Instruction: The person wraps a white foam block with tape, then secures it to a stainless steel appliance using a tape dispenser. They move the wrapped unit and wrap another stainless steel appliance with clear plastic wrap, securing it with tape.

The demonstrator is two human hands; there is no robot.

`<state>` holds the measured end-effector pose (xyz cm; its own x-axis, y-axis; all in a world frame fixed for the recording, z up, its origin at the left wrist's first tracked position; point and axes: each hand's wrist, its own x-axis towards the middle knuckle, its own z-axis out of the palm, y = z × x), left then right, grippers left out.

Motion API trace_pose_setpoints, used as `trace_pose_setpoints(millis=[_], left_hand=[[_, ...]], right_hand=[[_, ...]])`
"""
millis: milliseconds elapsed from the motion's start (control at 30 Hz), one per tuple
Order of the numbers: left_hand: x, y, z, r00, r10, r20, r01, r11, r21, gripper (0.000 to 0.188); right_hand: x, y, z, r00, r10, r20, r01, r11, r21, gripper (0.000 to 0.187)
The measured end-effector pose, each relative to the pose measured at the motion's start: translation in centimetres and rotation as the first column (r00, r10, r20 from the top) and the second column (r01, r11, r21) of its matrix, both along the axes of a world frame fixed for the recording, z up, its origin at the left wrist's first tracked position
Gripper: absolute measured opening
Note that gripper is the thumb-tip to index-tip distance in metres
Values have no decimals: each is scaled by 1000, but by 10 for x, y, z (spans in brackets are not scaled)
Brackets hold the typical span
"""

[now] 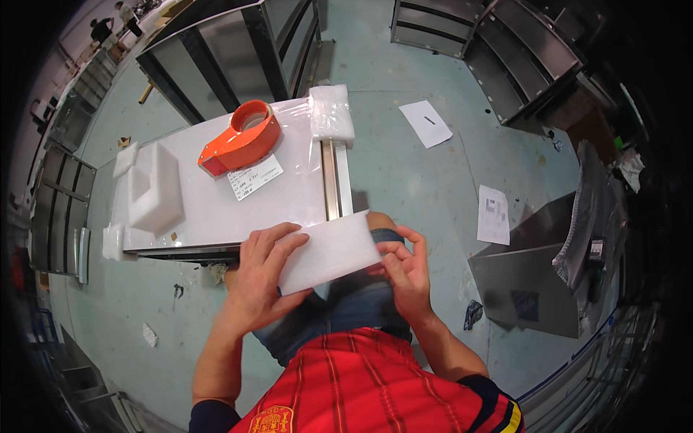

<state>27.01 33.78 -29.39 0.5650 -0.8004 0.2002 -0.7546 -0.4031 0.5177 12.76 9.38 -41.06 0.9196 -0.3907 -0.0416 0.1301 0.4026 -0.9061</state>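
Observation:
A white foam piece (328, 252) is held over my lap, at the near right corner of a flat white panel (281, 209) with a metal edge. My left hand (261, 278) grips its left end, thumb below and fingers on top. At its right end my right hand (406, 273) pinches the edge with thumb and fingertips. Bubbly white foam (332, 115) wraps the panel's far right corner. On the panel rest an orange tape dispenser (242, 141), a printed white label (256, 178) and a stack of white foam corner pieces (155, 187).
Dark metal cabinets (231, 58) stand beyond the panel, with more shelving (512, 58) at the far right. Paper sheets (426, 124) lie on the green floor. A grey metal box (530, 281) with plastic wrap stands to the right. Two people (115, 25) are far off at the upper left.

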Motion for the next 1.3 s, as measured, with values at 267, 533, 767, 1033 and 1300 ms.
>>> trace_pose_setpoints(millis=[267, 533, 767, 1033, 1300], left_hand=[[24, -25, -19, 983, -166, 76, 167, 986, -3, 97], [-5, -20, -76, 955, 268, 127, -195, 889, -414, 125], [-69, -20, -118, 403, -207, -891, -726, 520, -449, 86], [-55, 0, -132, 335, -328, -883, -692, 550, -467, 76], [-72, -13, -129, -54, -276, -960, -619, 763, -185, 66]], right_hand=[[29, 17, -32, 996, -83, 18, 84, 993, -84, 29], [53, 9, -37, 992, -119, 37, 122, 989, -81, 29], [42, 12, -36, 988, -131, 79, 143, 975, -171, 28], [-11, -9, -7, 804, 565, -185, -536, 553, -638, 33], [0, -12, 42, 962, 271, 4, -169, 612, -773, 65]])
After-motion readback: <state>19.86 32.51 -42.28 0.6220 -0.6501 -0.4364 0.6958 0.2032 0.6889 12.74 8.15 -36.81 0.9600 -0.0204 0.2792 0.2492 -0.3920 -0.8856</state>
